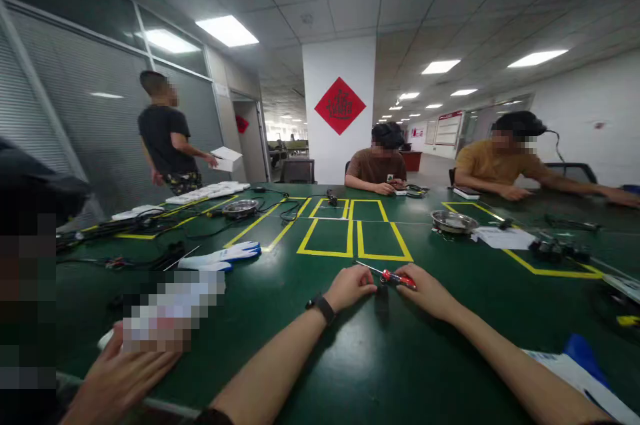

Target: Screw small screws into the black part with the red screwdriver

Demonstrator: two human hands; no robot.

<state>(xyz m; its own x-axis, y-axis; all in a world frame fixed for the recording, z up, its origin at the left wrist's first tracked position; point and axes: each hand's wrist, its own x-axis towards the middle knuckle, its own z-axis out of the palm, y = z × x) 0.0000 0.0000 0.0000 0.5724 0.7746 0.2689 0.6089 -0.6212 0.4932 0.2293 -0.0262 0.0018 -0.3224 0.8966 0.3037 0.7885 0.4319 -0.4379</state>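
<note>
A screwdriver (399,279) with a red and black handle slants just above the table, its metal shaft pointing away to the left. My right hand (425,291) is closed on the handle. My left hand (349,288), a dark watch on its wrist, has its fingers curled together beside the shaft. What those fingers hold, if anything, is hidden. Between both hands is a small dark patch, and I cannot tell whether it is a part or a reflection. Yellow tape rectangles (327,253) mark the green table (350,365) just beyond my hands.
At the left, a co-worker's hand (125,371) lies near a blurred package and white-blue gloves (225,255). Metal bowls (240,209) and cables stand farther off. To the right are a bowl (454,222), paper (504,237) and black parts (560,249). Two people sit opposite; another walks behind.
</note>
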